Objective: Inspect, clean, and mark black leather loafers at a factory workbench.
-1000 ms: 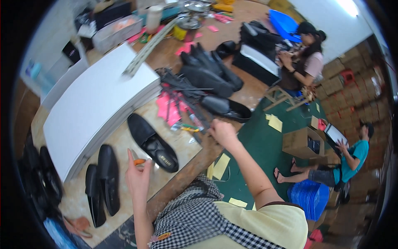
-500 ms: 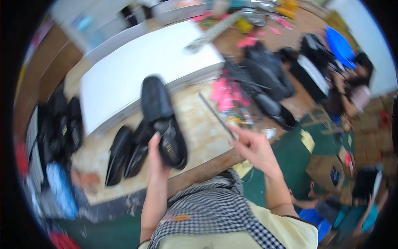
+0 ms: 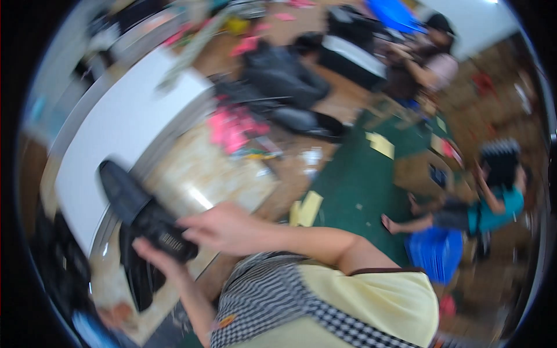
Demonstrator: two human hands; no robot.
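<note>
A black loafer [image 3: 123, 191] is held over the table, its toe pointing away and to the left and its insole showing gold print. My left hand [image 3: 159, 258] grips it from below, near the heel. My right hand [image 3: 217, 227] is at the heel end of the opening, fingers closed and blurred by motion; whatever they hold is hidden. Just below, partly covered by the held loafer, other black shoes [image 3: 138, 281] rest on the marbled tabletop [image 3: 185, 174].
A long white box [image 3: 110, 127] lies along the table's far left. Pink scraps [image 3: 232, 127] and black shoe parts [image 3: 284, 81] lie beyond. At right, one person [image 3: 429, 64] sits farther off and another [image 3: 493, 203] nearer, beside blue stools [image 3: 435, 249] and cartons.
The view has swung right. My right hand, which held a thin dark rod apart from the loafer, has come across to its heel; the rod no longer shows. The loafer has tilted toe-left.
</note>
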